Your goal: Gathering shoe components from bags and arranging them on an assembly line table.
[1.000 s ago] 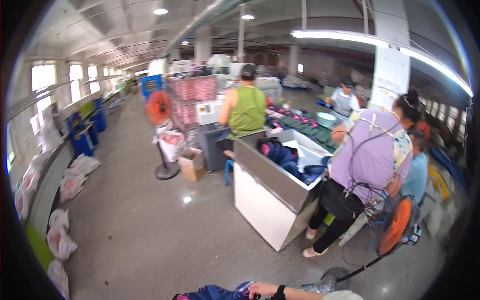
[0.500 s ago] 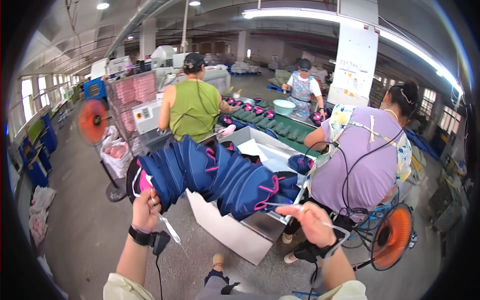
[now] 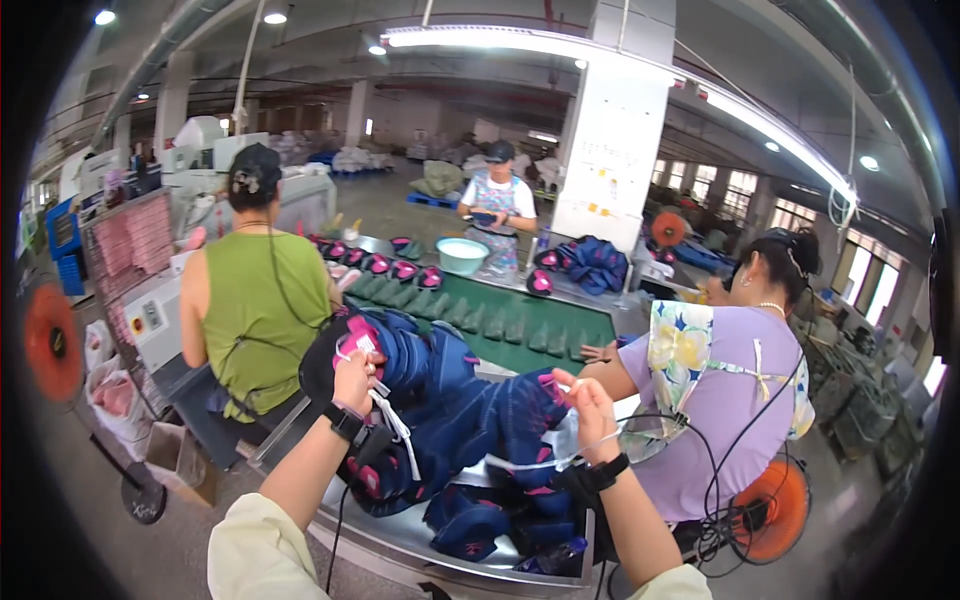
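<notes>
A long bundle of navy blue shoe uppers [image 3: 440,400] with pink trim hangs between my hands, low over a grey bin [image 3: 345,525]. My left hand [image 3: 358,380] is closed on a white cord [image 3: 398,428] at the bundle's pink left end, and the loose cord ends dangle below. At the other end my right hand [image 3: 592,415] pinches a white cord whose tail runs below the uppers and past my wrist. More dark uppers [image 3: 468,520] lie in the bin; whether the bundle rests on them I cannot tell.
Beyond the bin runs a green conveyor belt [image 3: 560,312] with rows of shoe forms, and a pale basin [image 3: 462,257] stands behind it. A person in green [image 3: 265,310] is at left, one in purple [image 3: 730,400] close at right. Orange fans [image 3: 55,342] stand on both sides.
My hands and the bundle have come forward from beside the bin to over it. The bundle sags more, and the view has turned right. The far worker now holds a dark item.
</notes>
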`<state>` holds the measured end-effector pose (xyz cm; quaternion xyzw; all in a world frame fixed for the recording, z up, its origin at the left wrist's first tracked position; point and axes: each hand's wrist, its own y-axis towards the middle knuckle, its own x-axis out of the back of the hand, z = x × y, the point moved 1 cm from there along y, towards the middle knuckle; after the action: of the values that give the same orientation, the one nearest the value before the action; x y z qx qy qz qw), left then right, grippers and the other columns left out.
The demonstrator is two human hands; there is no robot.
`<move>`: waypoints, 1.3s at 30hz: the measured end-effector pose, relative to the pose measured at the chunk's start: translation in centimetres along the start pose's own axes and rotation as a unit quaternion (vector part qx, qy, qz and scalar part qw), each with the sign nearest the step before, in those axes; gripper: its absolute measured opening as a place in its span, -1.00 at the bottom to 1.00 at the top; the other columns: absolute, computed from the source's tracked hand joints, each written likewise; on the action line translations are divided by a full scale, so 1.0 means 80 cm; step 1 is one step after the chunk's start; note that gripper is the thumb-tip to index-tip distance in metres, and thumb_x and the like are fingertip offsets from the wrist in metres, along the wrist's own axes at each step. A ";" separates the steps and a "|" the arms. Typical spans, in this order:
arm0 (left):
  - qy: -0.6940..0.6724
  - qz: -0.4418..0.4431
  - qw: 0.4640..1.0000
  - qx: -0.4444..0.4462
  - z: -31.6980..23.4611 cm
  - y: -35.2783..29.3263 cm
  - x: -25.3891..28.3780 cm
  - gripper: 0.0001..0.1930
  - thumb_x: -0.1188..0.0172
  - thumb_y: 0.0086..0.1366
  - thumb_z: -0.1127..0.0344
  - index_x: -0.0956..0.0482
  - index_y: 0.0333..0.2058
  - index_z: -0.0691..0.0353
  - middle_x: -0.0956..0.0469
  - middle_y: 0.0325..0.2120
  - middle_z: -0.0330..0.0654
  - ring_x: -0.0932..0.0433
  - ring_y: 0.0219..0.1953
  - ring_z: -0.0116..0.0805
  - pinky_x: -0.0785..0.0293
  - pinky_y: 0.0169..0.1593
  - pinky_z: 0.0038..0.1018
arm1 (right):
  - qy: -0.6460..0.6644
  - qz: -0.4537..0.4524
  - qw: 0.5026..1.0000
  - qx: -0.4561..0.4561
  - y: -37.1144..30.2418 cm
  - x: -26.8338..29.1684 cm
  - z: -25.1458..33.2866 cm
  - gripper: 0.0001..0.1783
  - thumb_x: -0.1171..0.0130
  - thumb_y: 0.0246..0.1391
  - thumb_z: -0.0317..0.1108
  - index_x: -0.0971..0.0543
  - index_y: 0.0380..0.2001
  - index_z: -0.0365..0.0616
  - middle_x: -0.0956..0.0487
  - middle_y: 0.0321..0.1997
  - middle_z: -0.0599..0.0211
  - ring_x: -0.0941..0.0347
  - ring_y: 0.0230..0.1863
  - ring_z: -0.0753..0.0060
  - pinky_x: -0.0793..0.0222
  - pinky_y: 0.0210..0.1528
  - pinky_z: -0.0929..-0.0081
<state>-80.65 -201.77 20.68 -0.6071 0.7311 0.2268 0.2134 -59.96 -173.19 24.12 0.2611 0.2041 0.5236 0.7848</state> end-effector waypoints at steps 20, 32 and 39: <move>0.294 0.690 0.661 -0.017 0.139 -0.280 -0.045 -0.70 0.24 0.29 0.30 -0.43 -0.20 0.33 -0.44 -0.18 -0.01 -0.42 -0.13 -0.16 -0.29 -0.04 -0.40 | -0.112 0.386 0.836 -0.375 -0.260 -0.046 0.126 -0.76 0.13 0.15 -0.22 -0.43 -0.43 -0.14 -0.39 -0.65 0.36 -0.35 -0.59 0.46 -0.25 -0.52 0.52; 0.103 0.884 0.383 0.246 0.177 -0.762 -0.141 -0.70 0.17 0.31 0.17 -0.42 -0.35 0.29 -0.44 -0.27 -0.17 -0.41 -0.35 -0.38 -0.33 -0.27 -0.50 | 0.205 -0.528 0.804 -0.181 -0.921 0.074 0.422 -0.66 0.12 0.09 -0.17 -0.40 -0.57 -0.22 -0.19 -0.83 0.45 -0.12 -0.76 0.47 -0.06 -0.62 0.53; -0.129 0.619 0.467 0.618 0.233 -0.981 -0.257 -0.61 0.18 0.31 0.13 -0.34 -0.64 0.20 -0.40 -0.11 0.07 -0.33 0.02 -0.08 -0.31 -0.27 -0.52 | 0.131 -0.644 0.678 -0.328 -1.125 0.001 0.405 -0.68 0.09 0.12 -0.22 -0.40 -0.56 -0.24 -0.19 -0.81 0.49 -0.07 -0.78 0.55 -0.01 -0.69 0.59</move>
<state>0.86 -187.05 12.09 0.3302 0.8302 -0.1353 0.4284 23.70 -207.87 -6.73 -0.2806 0.2378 -0.0490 0.9286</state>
